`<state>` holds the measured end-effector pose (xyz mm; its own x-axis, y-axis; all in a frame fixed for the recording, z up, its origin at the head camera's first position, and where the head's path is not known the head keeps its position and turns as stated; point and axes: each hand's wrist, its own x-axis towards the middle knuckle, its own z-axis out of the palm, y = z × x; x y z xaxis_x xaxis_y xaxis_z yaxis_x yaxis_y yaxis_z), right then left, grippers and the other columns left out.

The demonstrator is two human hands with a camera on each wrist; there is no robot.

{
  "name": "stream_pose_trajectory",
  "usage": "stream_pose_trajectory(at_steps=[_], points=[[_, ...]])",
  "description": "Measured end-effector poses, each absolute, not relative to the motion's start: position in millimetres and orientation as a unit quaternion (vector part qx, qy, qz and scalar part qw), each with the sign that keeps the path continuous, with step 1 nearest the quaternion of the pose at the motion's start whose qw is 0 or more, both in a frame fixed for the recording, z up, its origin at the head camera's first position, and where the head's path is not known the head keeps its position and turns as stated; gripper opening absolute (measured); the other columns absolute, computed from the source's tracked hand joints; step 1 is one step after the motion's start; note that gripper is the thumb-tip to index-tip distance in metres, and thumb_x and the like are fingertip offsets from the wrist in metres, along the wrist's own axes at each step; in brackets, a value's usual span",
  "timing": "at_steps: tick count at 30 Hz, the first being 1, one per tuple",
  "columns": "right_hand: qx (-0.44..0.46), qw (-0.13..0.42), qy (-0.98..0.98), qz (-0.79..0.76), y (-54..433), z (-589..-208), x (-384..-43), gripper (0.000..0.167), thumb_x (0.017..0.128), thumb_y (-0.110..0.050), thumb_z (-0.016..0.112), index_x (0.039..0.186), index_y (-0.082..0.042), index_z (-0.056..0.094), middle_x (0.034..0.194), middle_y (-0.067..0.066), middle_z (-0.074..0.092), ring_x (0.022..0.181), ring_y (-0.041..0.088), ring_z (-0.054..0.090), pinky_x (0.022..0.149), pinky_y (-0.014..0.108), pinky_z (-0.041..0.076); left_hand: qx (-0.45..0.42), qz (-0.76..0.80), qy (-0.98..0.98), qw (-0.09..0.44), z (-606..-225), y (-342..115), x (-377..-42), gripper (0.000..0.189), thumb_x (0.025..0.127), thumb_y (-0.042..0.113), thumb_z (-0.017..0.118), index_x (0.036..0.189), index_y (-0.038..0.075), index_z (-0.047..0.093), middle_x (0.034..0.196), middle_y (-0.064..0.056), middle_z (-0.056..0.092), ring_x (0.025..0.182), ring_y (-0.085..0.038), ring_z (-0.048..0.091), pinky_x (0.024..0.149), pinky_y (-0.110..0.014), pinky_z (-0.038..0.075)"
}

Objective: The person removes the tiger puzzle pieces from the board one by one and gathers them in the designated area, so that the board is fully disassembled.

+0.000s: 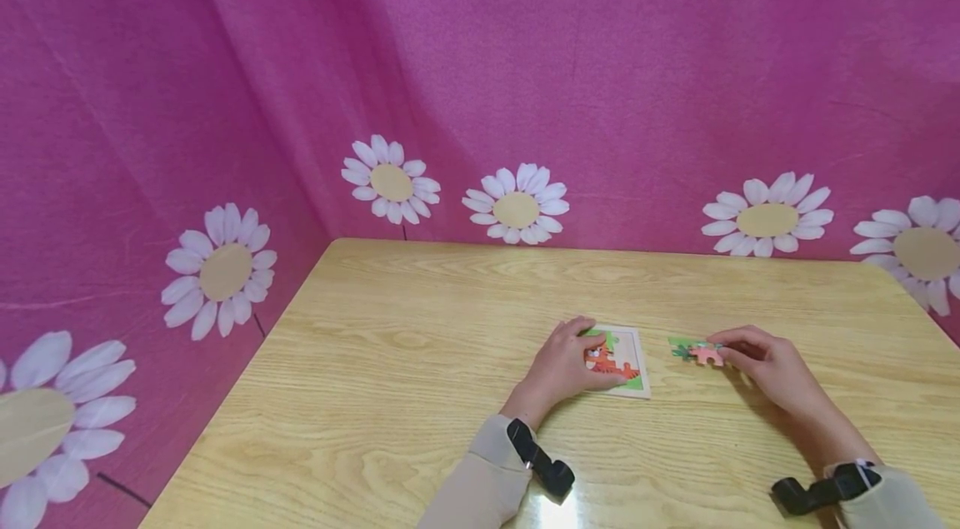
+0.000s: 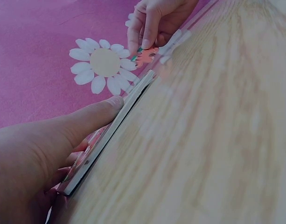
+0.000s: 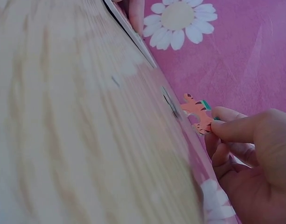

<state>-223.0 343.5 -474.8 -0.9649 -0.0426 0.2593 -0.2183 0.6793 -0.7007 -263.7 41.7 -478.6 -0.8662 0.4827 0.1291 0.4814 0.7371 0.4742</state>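
Observation:
A small jigsaw board [image 1: 642, 362] with a pale frame lies on the table, partly filled with orange and green pieces. My left hand [image 1: 562, 362] grips its left side, the thumb along the near edge and fingers over the far part; the hand covers that side. To the right of the board, my right hand [image 1: 772, 366] pinches an orange, dark-striped puzzle piece [image 3: 203, 120] with a bit of green, between thumb and fingers. In the right wrist view the piece is raised above the table. A green puzzle piece [image 1: 680, 345] lies just behind and left of it.
The wood-grain table [image 1: 390, 362] reaches back to a magenta cloth [image 1: 630, 79] with white daisies, which also hangs along the left side. A black strap [image 1: 540, 461] circles the left wrist, and another black strap [image 1: 825, 491] the right.

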Motion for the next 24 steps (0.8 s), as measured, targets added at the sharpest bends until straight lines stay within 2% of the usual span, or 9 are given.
stream_pose_trajectory(at_steps=[12, 24], points=[[0.058, 0.112, -0.910, 0.396, 354.1, -477.8, -222.1, 0.020, 0.096, -0.011, 0.062, 0.111, 0.000, 0.069, 0.096, -0.041, 0.053, 0.089, -0.023, 0.044, 0.068, 0.003, 0.041, 0.249, 0.264, 0.932, 0.010, -479.1, 42.6, -263.3, 0.070, 0.076, 0.056, 0.077, 0.136, 0.024, 0.059, 0.150, 0.004, 0.047, 0.143, -0.017, 0.039, 0.117, -0.029, 0.037], [0.061, 0.119, -0.910, 0.393, 362.7, -480.6, -222.9, 0.019, 0.095, -0.007, 0.062, 0.109, 0.004, 0.068, 0.095, -0.043, 0.049, 0.089, -0.028, 0.044, 0.069, 0.000, 0.044, 0.250, 0.261, 0.933, 0.006, -478.9, 42.6, -263.1, 0.070, 0.076, 0.057, 0.077, 0.136, 0.024, 0.060, 0.150, 0.004, 0.047, 0.142, -0.017, 0.040, 0.117, -0.029, 0.037]])
